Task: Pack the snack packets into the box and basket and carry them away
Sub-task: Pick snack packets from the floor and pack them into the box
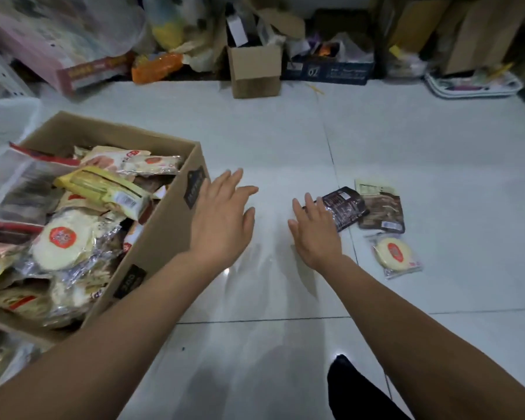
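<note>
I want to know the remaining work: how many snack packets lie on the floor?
3: dark brown packet under the right hand's fingertips, tan-and-brown packet beside it, clear round-cake packet nearest.

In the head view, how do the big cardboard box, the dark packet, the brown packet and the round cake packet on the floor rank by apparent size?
1. big cardboard box, though nearest the camera.
2. brown packet and dark packet: alike, the dark one partly covered.
3. round cake packet.

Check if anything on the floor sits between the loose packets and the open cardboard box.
Nothing visible does. Only bare white tile and both hands lie between the three loose packets and the open cardboard box.
</note>
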